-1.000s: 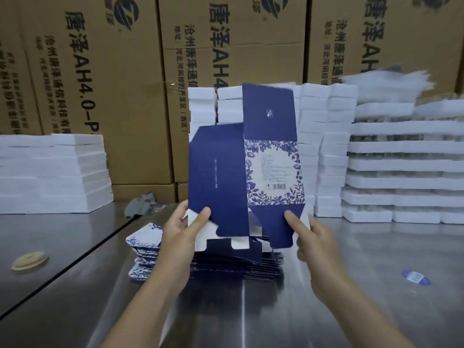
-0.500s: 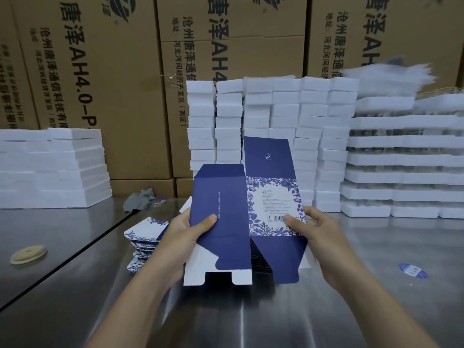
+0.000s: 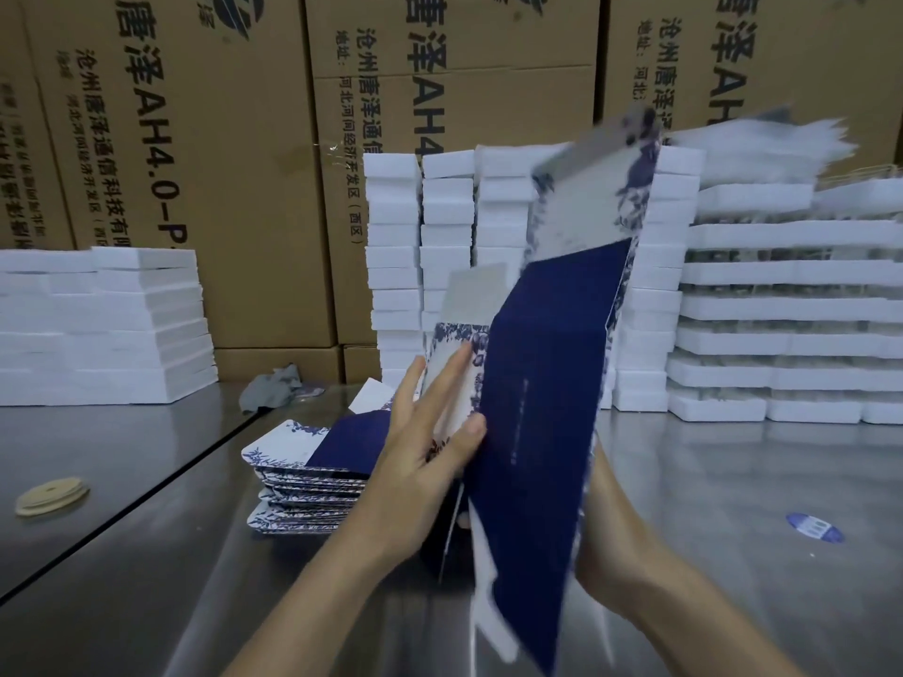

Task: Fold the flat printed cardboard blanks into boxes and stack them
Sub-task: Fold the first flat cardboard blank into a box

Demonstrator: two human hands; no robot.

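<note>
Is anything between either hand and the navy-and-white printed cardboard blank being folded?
Nothing visible does. The left hand presses straight fingers on the floral panel of the navy-and-white printed cardboard blank; the right hand is mostly hidden behind its navy panel.

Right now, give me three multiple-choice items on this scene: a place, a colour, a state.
1. The pile of flat blue-and-white cardboard blanks lies: A on the steel table; B on a shelf; C on the floor.
2. The small oval sticker is: A red; B blue; C green.
3. The fingers of the left hand are: A fisted; B straight on the held navy blank; C spread on the table.
Key: A, steel shows under it; B, its print is blue; B, they lie flat against the floral panel.
</note>
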